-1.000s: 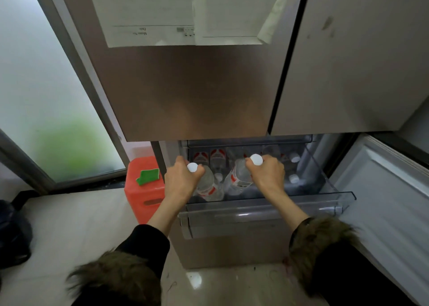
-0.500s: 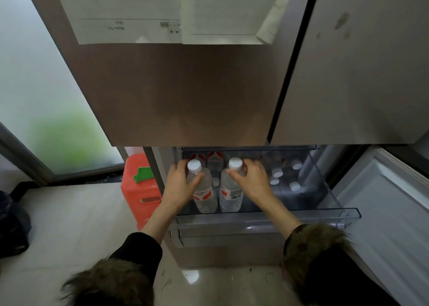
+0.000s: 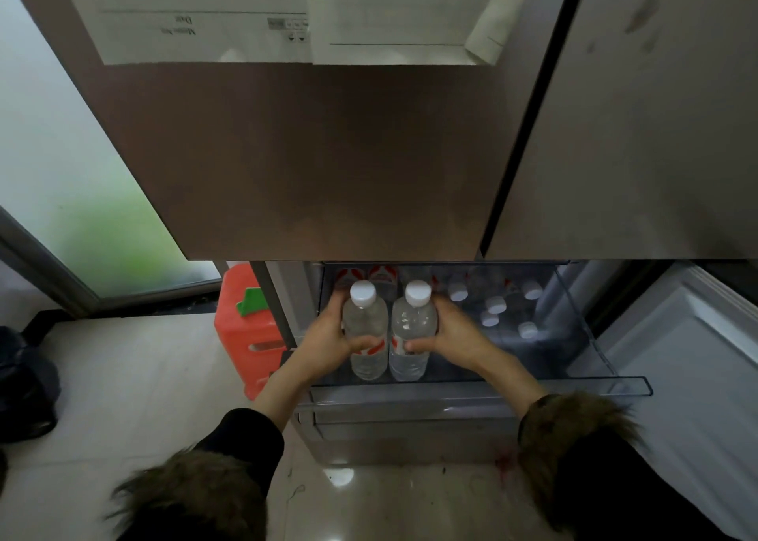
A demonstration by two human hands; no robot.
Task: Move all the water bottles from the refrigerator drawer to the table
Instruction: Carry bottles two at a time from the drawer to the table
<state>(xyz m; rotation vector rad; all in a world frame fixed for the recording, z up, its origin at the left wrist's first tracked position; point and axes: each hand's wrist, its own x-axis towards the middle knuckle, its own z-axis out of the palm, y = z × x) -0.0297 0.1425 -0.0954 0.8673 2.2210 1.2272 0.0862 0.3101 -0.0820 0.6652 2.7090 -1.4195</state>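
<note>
We grip one water bottle each: left hand [image 3: 328, 341] on left bottle [image 3: 365, 331], right hand [image 3: 455, 337] on right bottle [image 3: 413, 331], upright, touching, over the refrigerator drawer [image 3: 471, 391]. Lift straight, clear the front rim; more bottles [image 3: 494, 306] remain inside.

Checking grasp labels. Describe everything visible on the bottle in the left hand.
The left bottle is clear plastic with a white screw cap and a red-and-white label low on its body, partly hidden by fingers. It looks full of water. It stands upright, over the left front of the drawer; whether its base still rests there cannot be told. The left hand grips its lower body. It stands close beside the right bottle; contact is unclear.
</note>
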